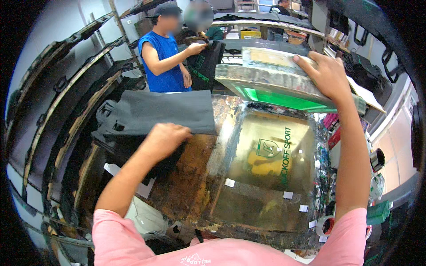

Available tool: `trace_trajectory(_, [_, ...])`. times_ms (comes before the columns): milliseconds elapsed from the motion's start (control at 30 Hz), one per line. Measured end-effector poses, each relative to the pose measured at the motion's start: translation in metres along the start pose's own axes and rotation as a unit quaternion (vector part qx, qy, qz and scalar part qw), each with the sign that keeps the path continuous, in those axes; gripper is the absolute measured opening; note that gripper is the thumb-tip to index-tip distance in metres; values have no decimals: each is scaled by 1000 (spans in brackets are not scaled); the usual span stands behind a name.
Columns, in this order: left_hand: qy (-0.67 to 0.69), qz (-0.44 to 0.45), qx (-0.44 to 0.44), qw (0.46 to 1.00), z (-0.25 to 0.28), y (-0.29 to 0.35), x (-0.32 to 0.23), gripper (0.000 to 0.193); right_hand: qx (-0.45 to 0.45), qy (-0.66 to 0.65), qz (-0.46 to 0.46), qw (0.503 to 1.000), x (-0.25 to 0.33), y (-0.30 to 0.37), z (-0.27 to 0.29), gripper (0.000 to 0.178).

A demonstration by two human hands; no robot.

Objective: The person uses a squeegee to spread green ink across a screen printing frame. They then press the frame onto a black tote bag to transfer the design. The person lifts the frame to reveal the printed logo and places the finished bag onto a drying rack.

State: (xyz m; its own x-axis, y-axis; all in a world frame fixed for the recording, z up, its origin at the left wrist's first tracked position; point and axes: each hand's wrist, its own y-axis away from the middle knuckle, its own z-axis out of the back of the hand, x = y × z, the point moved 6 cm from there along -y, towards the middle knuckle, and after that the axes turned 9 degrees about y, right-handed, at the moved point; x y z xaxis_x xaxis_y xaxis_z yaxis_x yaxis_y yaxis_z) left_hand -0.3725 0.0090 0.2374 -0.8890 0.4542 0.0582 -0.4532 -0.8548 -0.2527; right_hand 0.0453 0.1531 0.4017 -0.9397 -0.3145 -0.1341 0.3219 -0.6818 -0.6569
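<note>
My left hand [166, 138] is closed at the near edge of a black fabric bag [173, 111], its fingertips pinched on the cloth. The bag lies flat on more black bags at the left of the worktable. My right hand [327, 76] grips the top edge of a screen printing frame [275, 82], which is raised and tilted at the back. Green shows on the frame's underside mesh. Under it lies a glossy printing board [266, 164] bearing a green crest and lettering, with small white tape pieces on its near part.
A person in a blue sleeveless shirt [162, 57] stands across the table, beside a printed black bag [204, 66]. Drying racks [66, 97] with black bags line the left. Containers, including a green one [379, 213], crowd the right side. Other people are farther back.
</note>
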Motion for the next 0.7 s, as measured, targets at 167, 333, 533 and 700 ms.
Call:
trace_trajectory(167, [30, 27, 95, 995, -129, -33, -129, 27, -19, 8, -2, 1000, -4, 3, -9, 87])
trace_trajectory(333, [209, -12, 33, 977, -224, -55, -242, 43, -20, 52, 7, 998, 1, 16, -3, 83])
trace_trajectory(533, [274, -168, 113, 940, -265, -119, -280, 99, 94, -23, 24, 995, 12, 12, 21, 88])
trace_trajectory(700, [287, -194, 144, 927, -264, -124, -303, 109, 160, -29, 5, 987, 13, 8, 16, 89])
